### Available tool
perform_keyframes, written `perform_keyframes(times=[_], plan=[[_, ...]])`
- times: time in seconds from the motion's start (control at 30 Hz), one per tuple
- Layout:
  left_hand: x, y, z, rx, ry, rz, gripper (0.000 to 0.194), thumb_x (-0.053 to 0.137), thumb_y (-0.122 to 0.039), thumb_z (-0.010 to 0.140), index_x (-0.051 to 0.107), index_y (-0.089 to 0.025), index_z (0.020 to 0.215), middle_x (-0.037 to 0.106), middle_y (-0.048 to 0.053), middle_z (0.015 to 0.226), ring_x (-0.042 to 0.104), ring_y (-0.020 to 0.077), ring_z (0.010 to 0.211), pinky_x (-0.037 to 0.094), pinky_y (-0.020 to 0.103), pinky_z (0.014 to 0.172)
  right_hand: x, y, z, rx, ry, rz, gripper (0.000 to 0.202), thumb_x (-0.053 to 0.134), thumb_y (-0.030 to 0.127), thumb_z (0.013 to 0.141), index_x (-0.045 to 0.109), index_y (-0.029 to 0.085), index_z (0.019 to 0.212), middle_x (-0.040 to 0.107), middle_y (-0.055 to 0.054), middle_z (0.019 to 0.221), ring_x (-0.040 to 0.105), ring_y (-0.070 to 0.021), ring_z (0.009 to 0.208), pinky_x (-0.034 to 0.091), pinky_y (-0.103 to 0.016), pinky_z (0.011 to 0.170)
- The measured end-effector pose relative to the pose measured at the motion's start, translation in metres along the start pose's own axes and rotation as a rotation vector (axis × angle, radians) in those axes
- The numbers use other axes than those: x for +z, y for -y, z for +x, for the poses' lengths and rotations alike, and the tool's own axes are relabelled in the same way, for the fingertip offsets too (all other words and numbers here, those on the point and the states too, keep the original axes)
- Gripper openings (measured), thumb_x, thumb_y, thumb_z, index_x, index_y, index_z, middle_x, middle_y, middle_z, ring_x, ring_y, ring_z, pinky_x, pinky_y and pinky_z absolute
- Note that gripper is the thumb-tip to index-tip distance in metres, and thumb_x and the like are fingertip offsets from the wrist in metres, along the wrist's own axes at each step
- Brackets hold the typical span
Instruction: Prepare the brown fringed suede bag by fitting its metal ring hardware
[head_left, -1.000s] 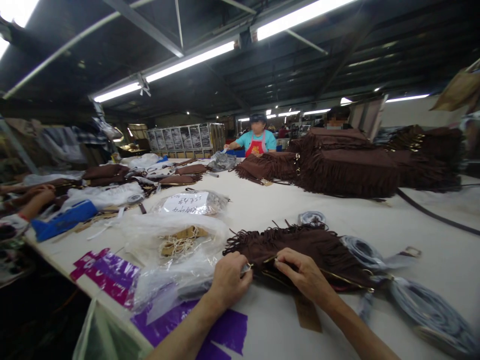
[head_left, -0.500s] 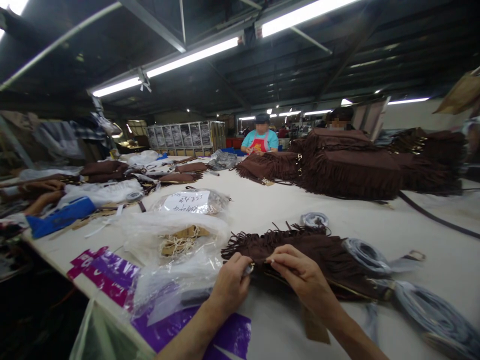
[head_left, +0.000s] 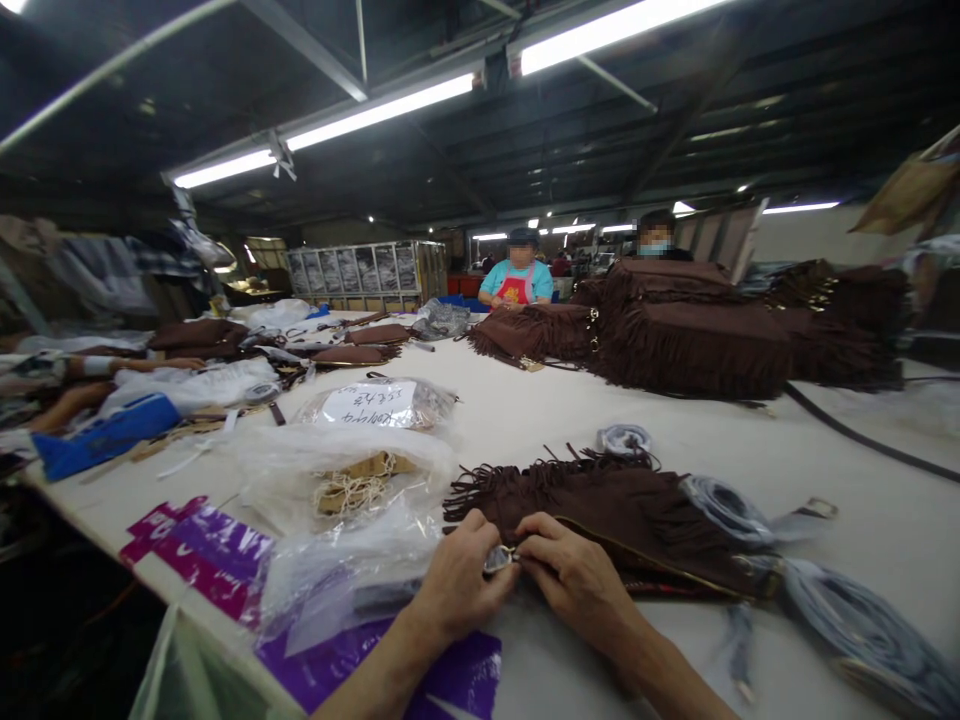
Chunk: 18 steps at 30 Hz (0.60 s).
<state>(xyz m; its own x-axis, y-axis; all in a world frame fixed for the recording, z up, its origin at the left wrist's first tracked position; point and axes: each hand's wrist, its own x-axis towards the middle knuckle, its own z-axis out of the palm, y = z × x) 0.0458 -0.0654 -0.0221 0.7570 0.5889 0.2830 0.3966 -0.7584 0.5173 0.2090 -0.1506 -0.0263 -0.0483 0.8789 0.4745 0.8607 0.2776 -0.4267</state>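
Note:
A dark brown fringed bag (head_left: 615,500) lies on the white table, its gold-edged zipper side facing me and a strip of red showing in the opening. At the bag's near left corner, my left hand (head_left: 461,580) is closed on a small plastic-wrapped metal clasp (head_left: 499,559). My right hand (head_left: 574,575) touches the gold end of this clasp with pinched fingertips; whatever is between them is too small to make out. Coiled straps in clear wrap, one at the bag's right (head_left: 727,508) and a larger one (head_left: 862,620), lie beside it.
Clear plastic bags (head_left: 345,550) and a purple printed bag (head_left: 390,660) lie left of my hands. Stacked brown fringed bags (head_left: 697,340) rise at the back right. A blue tray (head_left: 105,435) and a co-worker's arm (head_left: 135,365) are at far left. Two people are across the table.
My right hand has moved left and down, closing the gap to my left hand at the clasp. The brown tag below my right hand is no longer visible. The co-worker's hand at left has shifted.

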Motion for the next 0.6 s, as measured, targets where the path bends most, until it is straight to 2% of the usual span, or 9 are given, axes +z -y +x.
perform_keyframes(times=[0.07, 0.2, 0.3, 0.4, 0.47, 0.53, 0.6], plan=[[0.001, 0.0, 0.0, -0.026, 0.011, 0.019, 0.005, 0.052, -0.023, 0.081, 0.053, -0.018, 0.08, 0.054, 0.005, 0.091, 0.054, 0.0182, 0.084, 0.042, 0.029, 0.075, 0.002, 0.001, -0.001, 0.01, -0.009, -0.017, 0.021, 0.048, 0.013, 0.086, 0.066, 0.021, 0.084, 0.063, -0.005, 0.105, 0.062, -0.0151, 0.083, 0.048, -0.024, 0.076], [0.003, 0.002, 0.0, -0.019, 0.032, 0.026, 0.002, 0.05, -0.017, 0.078, 0.051, -0.018, 0.078, 0.057, 0.004, 0.083, 0.055, 0.0188, 0.081, 0.04, 0.028, 0.072, 0.004, 0.003, -0.006, 0.025, -0.023, -0.033, 0.02, 0.05, 0.014, 0.087, 0.068, 0.021, 0.085, 0.06, -0.006, 0.113, 0.063, -0.0163, 0.086, 0.049, -0.025, 0.077], [0.001, 0.003, 0.0, 0.003, 0.011, -0.069, 0.011, 0.049, -0.014, 0.076, 0.052, -0.019, 0.086, 0.06, 0.003, 0.081, 0.056, 0.0176, 0.077, 0.038, 0.027, 0.07, 0.0, 0.006, -0.008, 0.001, -0.044, -0.069, 0.022, 0.05, 0.014, 0.088, 0.07, 0.022, 0.087, 0.057, -0.007, 0.118, 0.062, -0.0174, 0.089, 0.049, -0.026, 0.077], [-0.003, 0.004, 0.0, 0.03, -0.017, -0.148, 0.02, 0.048, -0.012, 0.075, 0.053, -0.019, 0.093, 0.061, 0.002, 0.084, 0.058, 0.0172, 0.079, 0.038, 0.026, 0.072, -0.004, 0.013, -0.01, -0.09, -0.054, -0.117, 0.027, 0.044, 0.017, 0.094, 0.07, 0.023, 0.094, 0.059, -0.007, 0.098, 0.06, -0.0157, 0.082, 0.047, -0.022, 0.071], [-0.005, 0.005, 0.001, 0.036, -0.018, -0.176, 0.018, 0.049, -0.012, 0.074, 0.054, -0.018, 0.09, 0.06, 0.002, 0.08, 0.056, 0.0166, 0.076, 0.037, 0.025, 0.069, -0.003, 0.018, -0.01, -0.144, -0.04, -0.078, 0.029, 0.04, 0.019, 0.097, 0.069, 0.023, 0.098, 0.059, -0.005, 0.085, 0.058, -0.0141, 0.075, 0.045, -0.021, 0.068], [-0.005, 0.005, 0.001, 0.025, -0.017, -0.205, 0.016, 0.051, -0.012, 0.072, 0.055, -0.017, 0.086, 0.059, 0.001, 0.076, 0.054, 0.0155, 0.072, 0.036, 0.025, 0.065, 0.001, 0.021, -0.011, -0.121, -0.003, 0.03, 0.027, 0.041, 0.021, 0.098, 0.067, 0.023, 0.103, 0.061, -0.004, 0.084, 0.06, -0.014, 0.074, 0.045, -0.02, 0.068], [-0.004, 0.006, 0.002, 0.0, -0.024, -0.231, 0.017, 0.051, -0.011, 0.069, 0.057, -0.017, 0.084, 0.059, 0.0, 0.073, 0.053, 0.0145, 0.069, 0.035, 0.024, 0.063, 0.006, 0.02, -0.012, -0.033, 0.017, 0.125, 0.021, 0.046, 0.02, 0.096, 0.066, 0.022, 0.101, 0.064, -0.004, 0.086, 0.062, -0.0155, 0.077, 0.046, -0.022, 0.069]])
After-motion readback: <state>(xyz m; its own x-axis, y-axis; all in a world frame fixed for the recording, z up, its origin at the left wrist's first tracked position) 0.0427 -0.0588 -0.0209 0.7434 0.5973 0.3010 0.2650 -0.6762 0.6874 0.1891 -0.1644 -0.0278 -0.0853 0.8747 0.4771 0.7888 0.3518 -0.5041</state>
